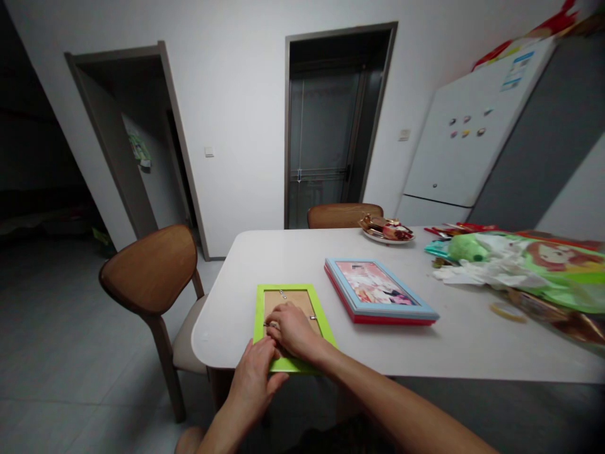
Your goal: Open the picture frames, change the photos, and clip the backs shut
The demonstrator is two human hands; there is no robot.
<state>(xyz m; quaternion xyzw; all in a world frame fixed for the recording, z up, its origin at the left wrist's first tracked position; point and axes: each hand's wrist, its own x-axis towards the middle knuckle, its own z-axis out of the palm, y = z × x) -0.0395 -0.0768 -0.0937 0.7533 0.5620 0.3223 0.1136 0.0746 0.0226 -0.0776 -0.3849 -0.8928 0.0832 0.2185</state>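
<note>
- A white-walled room with a white table [458, 353] in front, its rounded corner at the left.
- On the table, near its front edge, a green picture frame [320, 315] lies face down; its brown backing board [297, 300] carries small metal clips [312, 318].
- The left hand [255, 366] is at the frame's near left corner, fingers over it, thumb by the near edge; whether they grip it I cannot tell.
- The right hand [293, 329] lies over the board, fingers bent down onto it; whether they pinch anything is hidden.
- To the right, a pale blue frame [382, 311] lies face up on a red one [394, 320].
- Farther out, a loaded plate [378, 239], a green plush toy [466, 248] and a yellowish ring [508, 312].
- Beyond stand two wooden chairs [154, 271] and a white refrigerator [454, 154].
</note>
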